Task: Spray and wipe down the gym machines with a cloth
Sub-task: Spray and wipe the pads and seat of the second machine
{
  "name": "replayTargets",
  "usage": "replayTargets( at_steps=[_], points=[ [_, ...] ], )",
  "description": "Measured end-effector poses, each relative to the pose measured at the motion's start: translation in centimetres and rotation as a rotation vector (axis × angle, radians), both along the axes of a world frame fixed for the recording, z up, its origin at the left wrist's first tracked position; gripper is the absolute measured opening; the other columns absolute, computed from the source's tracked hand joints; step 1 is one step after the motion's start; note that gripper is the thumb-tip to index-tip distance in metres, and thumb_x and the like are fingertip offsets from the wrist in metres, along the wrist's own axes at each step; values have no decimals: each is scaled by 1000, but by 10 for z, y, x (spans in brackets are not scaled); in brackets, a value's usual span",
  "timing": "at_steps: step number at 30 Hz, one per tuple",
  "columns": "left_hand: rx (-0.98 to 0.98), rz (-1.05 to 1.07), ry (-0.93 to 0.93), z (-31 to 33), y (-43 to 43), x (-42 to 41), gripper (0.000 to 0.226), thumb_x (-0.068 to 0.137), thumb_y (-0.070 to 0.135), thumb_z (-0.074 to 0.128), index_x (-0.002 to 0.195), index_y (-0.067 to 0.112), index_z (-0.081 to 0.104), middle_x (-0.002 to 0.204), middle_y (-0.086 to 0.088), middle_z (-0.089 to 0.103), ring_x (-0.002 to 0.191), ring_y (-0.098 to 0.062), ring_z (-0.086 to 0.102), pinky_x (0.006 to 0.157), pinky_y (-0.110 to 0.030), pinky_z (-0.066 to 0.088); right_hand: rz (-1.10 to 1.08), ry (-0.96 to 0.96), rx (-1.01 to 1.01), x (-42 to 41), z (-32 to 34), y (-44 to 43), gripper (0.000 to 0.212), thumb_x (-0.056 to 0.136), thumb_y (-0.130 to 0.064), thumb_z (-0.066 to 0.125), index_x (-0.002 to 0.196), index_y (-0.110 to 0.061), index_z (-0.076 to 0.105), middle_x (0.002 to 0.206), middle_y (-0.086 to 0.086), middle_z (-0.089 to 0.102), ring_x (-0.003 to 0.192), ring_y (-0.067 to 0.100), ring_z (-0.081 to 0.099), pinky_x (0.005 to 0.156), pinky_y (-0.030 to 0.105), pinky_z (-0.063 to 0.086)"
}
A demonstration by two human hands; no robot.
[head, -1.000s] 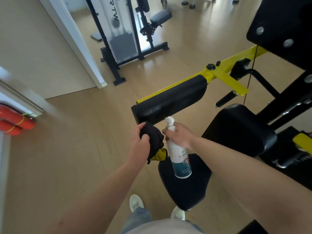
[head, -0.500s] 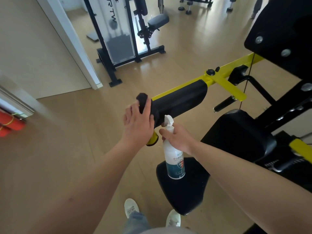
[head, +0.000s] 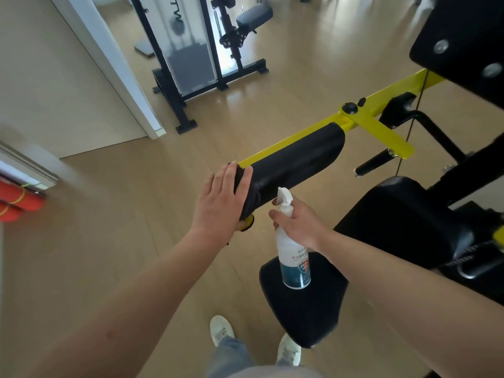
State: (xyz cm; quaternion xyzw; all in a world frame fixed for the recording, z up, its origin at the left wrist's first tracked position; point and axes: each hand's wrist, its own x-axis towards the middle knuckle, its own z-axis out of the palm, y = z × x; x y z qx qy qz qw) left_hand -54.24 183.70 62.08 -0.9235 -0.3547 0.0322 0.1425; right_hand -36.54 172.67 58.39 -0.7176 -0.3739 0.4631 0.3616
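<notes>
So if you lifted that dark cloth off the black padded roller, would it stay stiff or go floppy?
Probably floppy: the dark cloth drapes round the end of the black padded roller, following its curve. Likely light too, since only the flat fingers of the left hand press it there. It might slide easily on the roller's shiny cover.

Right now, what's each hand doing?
Left hand: open, pressing the cloth flat on the pad.
Right hand: closed round the bottle.
</notes>
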Motion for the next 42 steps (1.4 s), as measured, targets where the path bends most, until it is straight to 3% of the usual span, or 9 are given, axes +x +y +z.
replayTargets(
  at_steps=[5, 12, 18, 22, 28, 35, 37, 39, 42],
  points=[
    [-44, 81, -32, 15, 12, 44, 114, 78, 65, 76, 159, 11, 17, 139, -16, 52, 120, -32, 58, 106, -40, 44, -18, 19, -18, 3, -8, -1, 27, 102, -42, 62, 126, -33, 54, 104, 2, 70, 97, 21, 68, 84, 38, 54],
    [-62, 65, -24, 16, 22, 107, 109, 82, 62, 74, 160, 10, 19, 124, -12, 61, 106, -28, 64, 86, -34, 50, -169, 26, -46, 16, -16, -1, 30, 101, -41, 61, 128, -33, 52, 103, 2, 68, 96, 20, 67, 84, 37, 53],
    [-97, 54, -72, 17, 27, 171, 107, 83, 63, 71, 160, 12, 17, 116, -12, 61, 98, -27, 64, 66, -33, 39, -467, 47, 28, 35, -20, -4, 32, 103, -38, 61, 132, -35, 49, 102, -2, 65, 95, 16, 66, 85, 36, 52],
    [-149, 32, -131, 12, 32, 211, 106, 84, 50, 77, 161, 11, 15, 121, -13, 58, 104, -29, 63, 70, -35, 44, -613, 56, 76, 43, -18, -3, 44, 104, -33, 60, 145, -29, 45, 97, 0, 65, 88, 14, 67, 72, 28, 53],
    [-183, -52, -117, 11, 41, 268, 107, 83, 49, 78, 160, 7, 16, 127, -16, 56, 110, -34, 62, 70, -36, 38, -646, 100, 64, 56, -19, -4, 30, 104, -31, 62, 131, -31, 49, 94, 4, 66, 84, 13, 67, 66, 24, 49],
    [-151, -174, -177, 9, 43, 289, 58, 93, 57, 62, 132, 16, 49, 114, -13, 57, 101, -35, 62, 70, -39, 41, -615, 89, 23, 60, -24, -11, 38, 102, -36, 64, 136, -29, 50, 89, 1, 65, 79, 12, 65, 64, 24, 48],
    [-91, -263, -173, 2, 42, 281, 59, 97, 56, 56, 145, 24, 43, 133, -19, 53, 116, -40, 58, 90, -45, 47, -610, 88, 21, 60, -21, -12, 40, 102, -37, 63, 139, -30, 49, 96, 1, 67, 84, 11, 66, 66, 25, 49],
    [-47, -327, -110, -4, 42, 269, 68, 97, 52, 58, 156, 31, 31, 156, -27, 32, 140, -46, 39, 114, -54, 35, -597, 83, 31, 60, -19, -12, 36, 103, -36, 63, 136, -31, 49, 95, 0, 66, 83, 10, 65, 65, 24, 49],
    [59, -383, -37, -10, 36, 244, 79, 95, 43, 65, 160, 34, 21, 164, -26, 13, 148, -47, 23, 122, -55, 23, -582, 60, 61, 60, -17, -14, 30, 103, -35, 63, 129, -33, 49, 90, -1, 65, 81, 12, 65, 65, 26, 50]
  ],
)
